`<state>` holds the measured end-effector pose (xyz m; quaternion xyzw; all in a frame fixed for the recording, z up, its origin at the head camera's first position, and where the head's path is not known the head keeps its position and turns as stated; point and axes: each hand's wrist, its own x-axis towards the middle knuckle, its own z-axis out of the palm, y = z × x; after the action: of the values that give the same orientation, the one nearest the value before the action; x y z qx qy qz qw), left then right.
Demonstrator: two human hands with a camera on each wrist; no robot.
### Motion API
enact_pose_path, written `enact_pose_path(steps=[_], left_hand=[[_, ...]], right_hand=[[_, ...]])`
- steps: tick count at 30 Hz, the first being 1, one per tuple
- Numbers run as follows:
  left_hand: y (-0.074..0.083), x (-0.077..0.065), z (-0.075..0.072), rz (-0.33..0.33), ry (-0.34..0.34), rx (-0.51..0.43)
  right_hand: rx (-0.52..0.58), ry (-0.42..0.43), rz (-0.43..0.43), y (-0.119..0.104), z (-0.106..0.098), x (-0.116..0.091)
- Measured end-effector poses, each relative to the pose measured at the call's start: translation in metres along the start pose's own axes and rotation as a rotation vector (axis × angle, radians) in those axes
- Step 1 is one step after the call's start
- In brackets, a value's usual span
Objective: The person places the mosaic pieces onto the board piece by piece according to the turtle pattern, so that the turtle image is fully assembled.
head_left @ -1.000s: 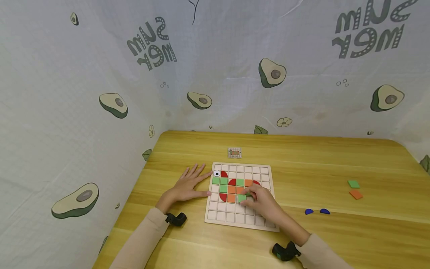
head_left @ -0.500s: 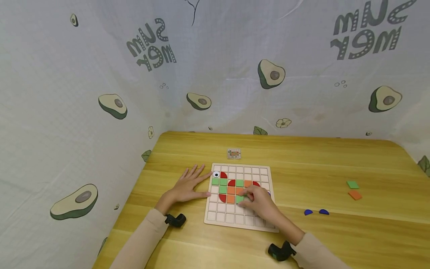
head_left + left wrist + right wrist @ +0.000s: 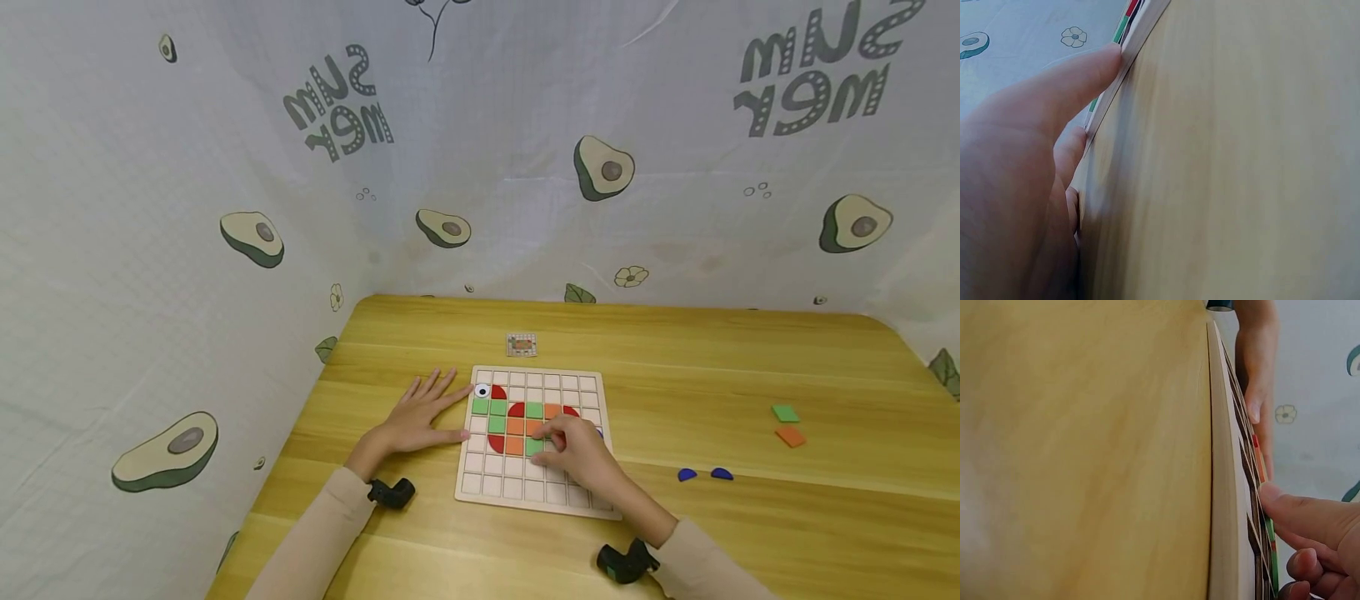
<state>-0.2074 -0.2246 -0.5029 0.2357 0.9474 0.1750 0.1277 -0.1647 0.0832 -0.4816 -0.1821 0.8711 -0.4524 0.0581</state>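
Note:
A wooden grid board (image 3: pixel 491 484) holds red quarter-round, green and orange square tiles, plus a white eye piece (image 3: pixel 482 391) at its upper left. My left hand (image 3: pixel 412 421) lies spread on the table, thumb and index fingertips touching the board's left edge; the left wrist view shows this contact at the board edge (image 3: pixel 1141 31). Over the board's middle, my right hand (image 3: pixel 585 457) pinches a green square tile (image 3: pixel 533 447) between thumb and fingers, level with its cell beside an orange tile (image 3: pixel 514 444). That hand hides the cells beneath it.
Behind the board lies a small printed picture card (image 3: pixel 521 345). To the right are two blue half-round pieces (image 3: pixel 722 474), a loose green tile (image 3: pixel 785 413) and a loose orange tile (image 3: pixel 790 437). A patterned cloth (image 3: pixel 525 167) hangs behind the table.
The green tile in my right hand has shifted slightly left and settled squarely into its cell, the fingers staying around it. My left hand keeps its place.

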Motion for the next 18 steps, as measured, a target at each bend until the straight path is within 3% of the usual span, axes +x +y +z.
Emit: enact_pose_path(steps=[11, 18], left_hand=[[-0.001, -0.001, 0.0, 0.006, 0.005, 0.002], [0.0, -0.001, 0.001, 0.012, 0.01, -0.004]], right_hand=[[0.091, 0.02, -0.034, 0.004, -0.006, -0.002], [0.122, 0.051, -0.066, 0.011, -0.022, -0.008]])
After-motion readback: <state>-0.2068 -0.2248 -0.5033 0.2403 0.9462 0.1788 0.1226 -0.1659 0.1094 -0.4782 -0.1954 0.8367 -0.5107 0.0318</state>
